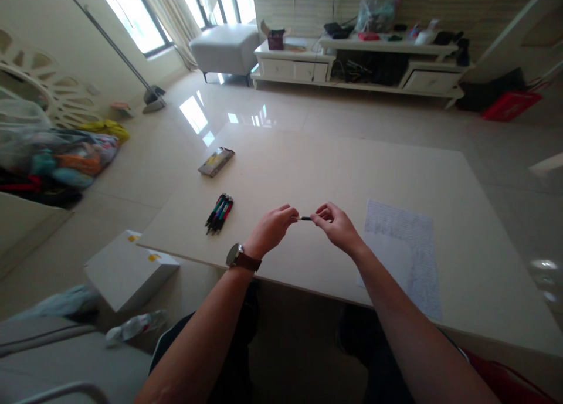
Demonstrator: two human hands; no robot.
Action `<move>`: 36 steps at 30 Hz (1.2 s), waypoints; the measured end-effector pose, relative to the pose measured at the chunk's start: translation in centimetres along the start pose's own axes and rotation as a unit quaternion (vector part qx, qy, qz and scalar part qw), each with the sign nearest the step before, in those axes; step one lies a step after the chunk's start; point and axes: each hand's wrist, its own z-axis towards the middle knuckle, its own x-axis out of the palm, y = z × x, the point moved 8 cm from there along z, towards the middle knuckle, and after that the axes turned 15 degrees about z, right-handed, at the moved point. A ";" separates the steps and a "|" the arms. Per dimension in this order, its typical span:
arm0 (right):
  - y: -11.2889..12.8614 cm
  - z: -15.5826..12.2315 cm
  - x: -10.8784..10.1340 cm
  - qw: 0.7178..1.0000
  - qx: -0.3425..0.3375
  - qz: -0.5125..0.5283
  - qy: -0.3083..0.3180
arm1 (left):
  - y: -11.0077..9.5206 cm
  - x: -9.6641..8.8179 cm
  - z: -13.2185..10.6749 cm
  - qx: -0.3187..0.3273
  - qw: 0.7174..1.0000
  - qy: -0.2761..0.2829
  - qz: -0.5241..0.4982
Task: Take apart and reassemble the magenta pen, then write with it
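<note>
Between my two hands, over the pale table [325, 163], a thin pen [307, 219] lies level, dark in its visible middle. My left hand [276, 223] pinches its light left end, and a watch with a brown strap is on that wrist. The right end sits in the fingertips of my right hand [333, 224]. Fingers cover both ends of the pen. Several pens [219, 214] with dark, green, blue and red parts lie bunched to the left of my left hand. To the right of my right hand, a sheet of paper [402, 245] covered with writing lies flat, partly under my forearm.
A flat grey box [216, 162] lies near the table's far left side. On the floor by the left corner stands a white box [127, 269], with a plastic bottle [136, 326] nearby. Beyond the table are a grey stool [225, 47] and a white TV cabinet [292, 70].
</note>
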 end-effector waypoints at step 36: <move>0.1 0.5 -1.2 0.999 0.008 0.010 -0.053 | -0.2 0.9 0.2 -0.008 0.996 0.011 0.094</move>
